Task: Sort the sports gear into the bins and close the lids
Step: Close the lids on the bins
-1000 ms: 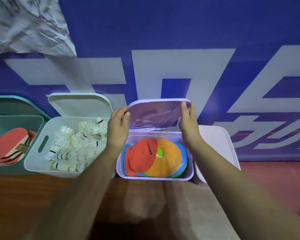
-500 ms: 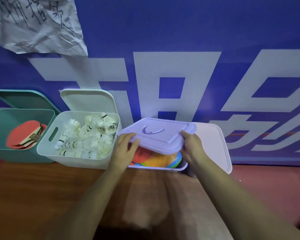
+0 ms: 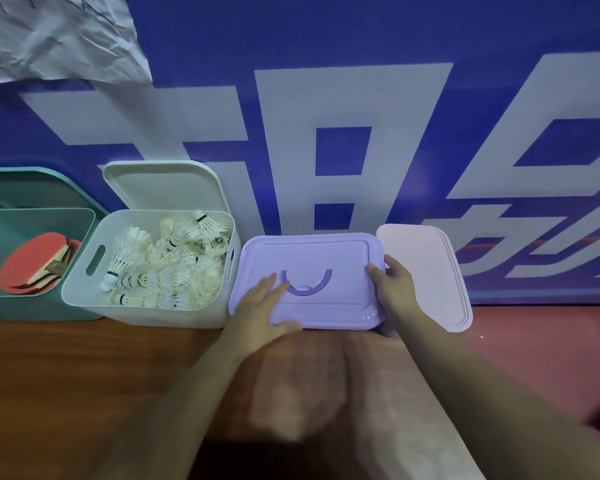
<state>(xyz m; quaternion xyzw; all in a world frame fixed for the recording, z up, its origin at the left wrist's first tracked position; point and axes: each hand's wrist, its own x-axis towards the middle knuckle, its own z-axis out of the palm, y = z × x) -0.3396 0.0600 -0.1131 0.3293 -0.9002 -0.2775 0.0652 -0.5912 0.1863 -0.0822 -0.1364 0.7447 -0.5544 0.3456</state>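
The purple lid (image 3: 323,268) lies flat on the purple bin, hiding what is inside. My left hand (image 3: 262,310) rests flat on the lid's front left part with straight fingers. My right hand (image 3: 394,289) holds the lid's right edge, fingers curled over the rim. To the left, the white bin (image 3: 125,303) stands with its lid (image 3: 160,185) up and is full of shuttlecocks (image 3: 167,268). The green bin (image 3: 0,306) at far left holds red table tennis paddles (image 3: 32,265), its lid (image 3: 32,188) raised.
A pink bin with its lid (image 3: 426,268) down stands right of the purple one. All bins line up against a blue and white banner wall (image 3: 326,98) on a brown floor (image 3: 84,375). A crumpled paper (image 3: 56,36) hangs at top left.
The purple lid has swung down from upright to flat on its bin, covering the coloured discs. My left hand has shifted from the lid's edge onto its top.
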